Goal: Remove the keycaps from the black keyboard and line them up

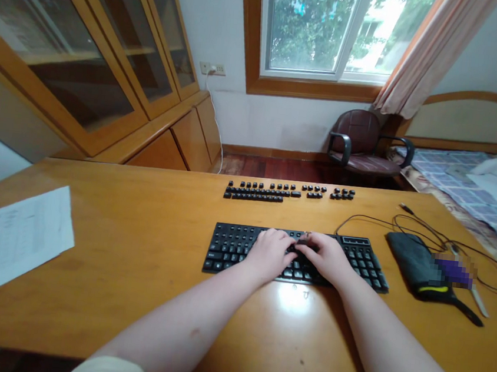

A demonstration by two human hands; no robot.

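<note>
Two bare forearms (198, 323) come in from the near edge and meet over the middle of a black keyboard (233, 246). The keyboard lies flat on the wooden surface (135, 245), centre, long side facing the person.

Left hand (270, 253): palm down on the keys, fingers curled, just left of the keyboard's middle. Right hand (327, 258): palm down beside it, fingers bent and drawn together, pointing in at the left hand's fingertips. The two hands touch or nearly touch near the upper key rows. Cannot tell whether either one is clamped on a key; the fingertips are hidden. Both keyboard ends stick out uncovered on either side of the hands.

Loose black keycaps (254, 191) sit in neat rows at the far edge of the surface, well apart from the hands, straight behind the keyboard.

Right of the keyboard, near it: a dark pouch (413, 259), with a thin black cable (369, 219) looping behind it. Far left: a printed sheet of paper (7, 237), overhanging the edge.

Off the surface: glass-door cabinet (90, 45) on the left wall, dark red armchair (360, 141) under the window, bed (487, 193) at right.
</note>
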